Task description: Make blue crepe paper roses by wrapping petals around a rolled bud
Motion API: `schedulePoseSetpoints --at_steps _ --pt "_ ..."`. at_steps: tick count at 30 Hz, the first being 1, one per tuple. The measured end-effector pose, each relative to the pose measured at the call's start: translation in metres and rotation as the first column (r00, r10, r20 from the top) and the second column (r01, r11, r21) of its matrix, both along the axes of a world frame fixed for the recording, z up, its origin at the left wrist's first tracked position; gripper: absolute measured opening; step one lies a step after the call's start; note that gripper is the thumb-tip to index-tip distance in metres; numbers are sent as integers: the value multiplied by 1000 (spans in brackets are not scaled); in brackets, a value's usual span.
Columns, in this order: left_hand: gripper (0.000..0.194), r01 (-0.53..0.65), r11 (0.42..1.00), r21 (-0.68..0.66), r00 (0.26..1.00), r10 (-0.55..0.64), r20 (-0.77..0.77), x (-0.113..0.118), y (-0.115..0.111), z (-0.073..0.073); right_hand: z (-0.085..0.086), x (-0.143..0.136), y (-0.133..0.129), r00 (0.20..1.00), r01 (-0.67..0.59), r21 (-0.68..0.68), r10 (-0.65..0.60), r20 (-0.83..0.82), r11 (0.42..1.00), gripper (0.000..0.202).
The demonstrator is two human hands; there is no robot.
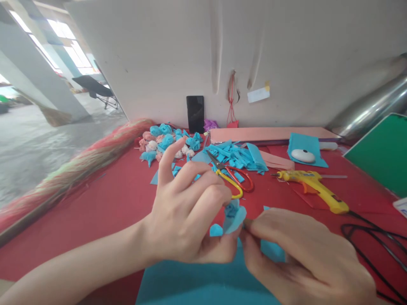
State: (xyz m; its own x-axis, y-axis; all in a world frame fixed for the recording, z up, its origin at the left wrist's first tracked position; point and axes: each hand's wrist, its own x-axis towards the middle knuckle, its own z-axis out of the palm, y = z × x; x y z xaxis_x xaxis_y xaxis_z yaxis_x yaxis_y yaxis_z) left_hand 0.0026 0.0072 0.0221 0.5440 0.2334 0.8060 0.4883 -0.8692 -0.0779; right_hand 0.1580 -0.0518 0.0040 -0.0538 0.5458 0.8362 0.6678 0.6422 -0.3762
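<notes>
Red tabletop [111,203] in front of us, pale wall [159,55] behind, and we're right at the work! Our left hand [187,216] is nearly closed at thumb and forefinger, pinching a small blue paper bloom [234,218], little finger lifted high. Just beside it comes our right hand [302,250], thumb and forefinger together at the bloom's lower edge — whether they grip its base or something thin, we can't tell. Below both hands lies a blue sheet [203,281]. Beyond them, scissors [221,166] with one yellow and one red handle rest at the edge of the blue scraps [230,154]. Left of those we have a heap of rolled paper buds [165,143], blue, pink and white, near an upright phone [195,113]. Over to our right — a yellow glue gun [313,182], on its side.
</notes>
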Motion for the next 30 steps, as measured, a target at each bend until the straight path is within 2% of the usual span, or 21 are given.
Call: schedulePoseSetpoints --at_steps 4,6,9,12,13,15,16,17,18,19,22,25,28,30 --pt "12 1 1000 27 999 0 -50 -1 -2 -2 -9 -3 6 997 78 176 -81 15 981 16" --pt "12 -6 1000 30 998 8 -58 -1 -2 -1 -11 -2 7 992 89 222 -106 67 971 17" --pt "10 -11 999 43 998 14 -61 -1 -3 0 -8 3 4 979 58 202 -96 181 978 19" --pt "9 -18 998 63 997 22 -69 -1 -5 1 0 6 0 954 87 178 -133 268 980 18" --pt "10 -22 998 66 997 27 -72 0 -6 1 2 7 0 948 124 220 -181 263 968 19" --pt "11 -33 997 66 997 38 -73 0 -7 2 5 8 0 897 -12 184 -70 436 983 22" --pt "12 -35 997 62 996 39 -75 1 -7 2 5 9 0 909 20 259 -125 398 966 26" --pt "13 -31 998 59 996 35 -77 1 -8 2 5 10 0 928 -11 389 -136 348 921 32" --pt "14 -23 998 53 996 27 -81 1 -8 2 5 10 0 918 -19 374 -132 374 927 32" --pt "16 -9 999 45 996 13 -87 1 -9 3 5 11 0 882 -47 241 -73 465 969 28" --pt "21 44 999 -15 995 -45 -87 1 -10 4 3 10 -2 888 -23 249 -95 450 968 32" --pt "21 124 980 -153 992 -127 -11 0 -11 5 3 9 -3 879 -30 255 -95 466 967 31" --pt "20 236 929 -285 971 -210 117 -2 -8 7 3 9 -3 876 -25 205 -77 475 978 25" --pt "22 330 874 -356 943 -291 159 -4 -4 9 3 11 -3 878 -9 211 -93 469 978 21"
